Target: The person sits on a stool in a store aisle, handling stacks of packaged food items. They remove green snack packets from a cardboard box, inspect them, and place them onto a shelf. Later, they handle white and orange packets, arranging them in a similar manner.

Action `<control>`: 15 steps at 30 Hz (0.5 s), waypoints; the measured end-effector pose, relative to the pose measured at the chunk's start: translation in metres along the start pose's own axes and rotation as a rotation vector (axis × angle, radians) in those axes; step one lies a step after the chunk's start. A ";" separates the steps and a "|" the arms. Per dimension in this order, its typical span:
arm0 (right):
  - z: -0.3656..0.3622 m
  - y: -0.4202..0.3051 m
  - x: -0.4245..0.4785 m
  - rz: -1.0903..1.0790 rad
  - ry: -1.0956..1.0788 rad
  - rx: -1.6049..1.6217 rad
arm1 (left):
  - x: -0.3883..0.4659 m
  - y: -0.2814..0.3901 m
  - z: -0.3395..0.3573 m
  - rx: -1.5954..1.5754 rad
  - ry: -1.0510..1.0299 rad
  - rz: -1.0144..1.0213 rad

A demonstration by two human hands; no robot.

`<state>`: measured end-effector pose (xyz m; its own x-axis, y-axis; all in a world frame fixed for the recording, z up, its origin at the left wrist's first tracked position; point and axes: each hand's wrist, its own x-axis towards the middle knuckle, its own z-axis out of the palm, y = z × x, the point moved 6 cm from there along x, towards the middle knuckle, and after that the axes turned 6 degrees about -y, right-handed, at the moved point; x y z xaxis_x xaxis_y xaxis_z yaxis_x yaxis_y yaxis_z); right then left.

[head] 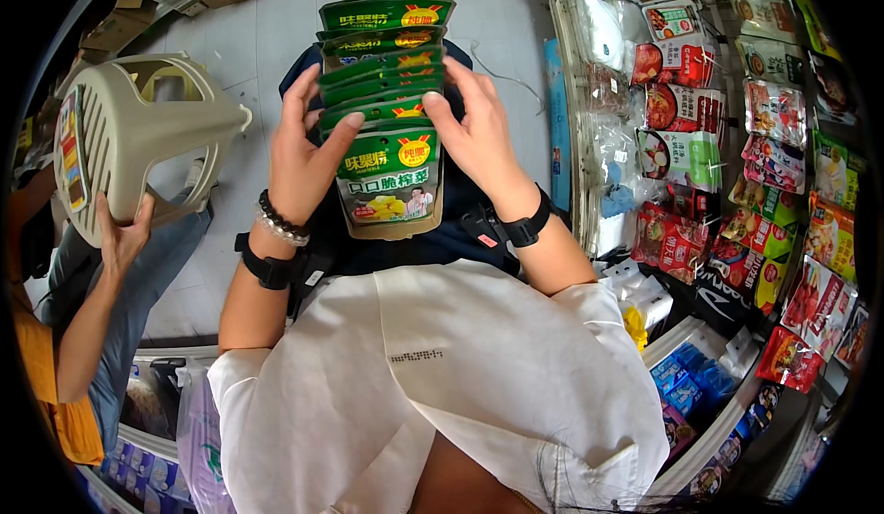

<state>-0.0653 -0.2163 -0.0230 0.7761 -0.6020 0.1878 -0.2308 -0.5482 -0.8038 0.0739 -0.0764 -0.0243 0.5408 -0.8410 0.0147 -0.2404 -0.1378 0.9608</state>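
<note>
A row of overlapping green food packets (390, 186) rests in front of me, over my dark-clad lap. The front packet shows yellow pickle pieces and bears printed writing. My left hand (304, 148) holds the row along its left side, its thumb on the face of a packet near the front. Opposite it, my right hand (476, 124) grips the right side, thumb at a packet's upper corner and fingers further back. Toward the far end, the packets fan apart with their top edges showing. Their lower parts are mostly hidden by one another.
On the left, another person's hand (124, 227) holds a beige plastic stool (121, 134) and a phone-like device (72, 148). Hanging food packets (680, 107) line a rack on my right. Shelf edges (697, 462) lie behind me. Pale floor tiles (228, 31) extend ahead.
</note>
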 end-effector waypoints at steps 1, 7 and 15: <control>0.001 -0.002 0.000 0.002 0.018 -0.021 | -0.001 0.003 0.003 -0.021 0.027 -0.007; -0.003 0.003 0.000 0.019 0.149 0.068 | -0.014 -0.001 0.016 0.110 0.064 0.077; 0.002 0.002 0.022 -0.030 0.124 0.194 | 0.001 0.007 0.004 0.035 0.102 0.063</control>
<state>-0.0473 -0.2298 -0.0212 0.7002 -0.6605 0.2711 -0.0827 -0.4522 -0.8881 0.0692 -0.0802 -0.0190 0.6028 -0.7910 0.1047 -0.3038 -0.1063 0.9468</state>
